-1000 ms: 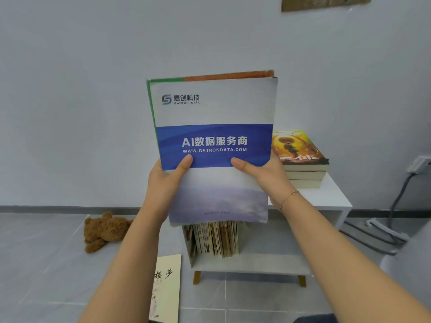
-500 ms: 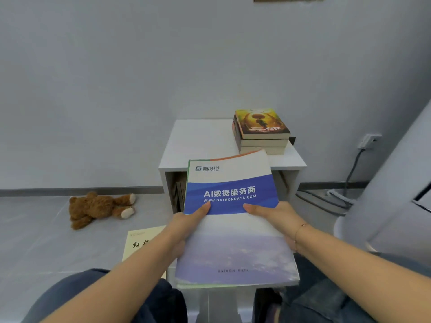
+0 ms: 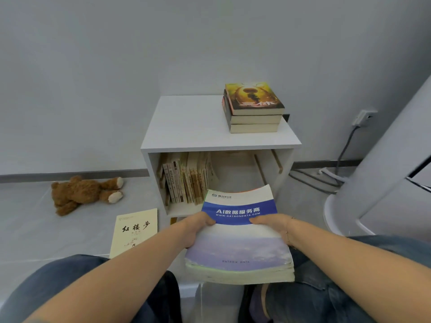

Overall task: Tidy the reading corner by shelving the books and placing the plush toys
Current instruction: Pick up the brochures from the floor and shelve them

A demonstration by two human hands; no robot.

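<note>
**Stack of books held flat before the shelf**

Head view: Both hands grip a stack of books (image 3: 240, 238) at lower centre, the left hand (image 3: 198, 229) and right hand (image 3: 272, 226) with thumbs on the blue-banded cover; their fingers are hidden underneath. The stack lies nearly flat, long axis pointing away toward the white shelf (image 3: 219, 138). Lower titles are covered. Shelved spines (image 3: 186, 180) are too dim to read. A teddy bear (image 3: 85, 192) lies at left.
</note>
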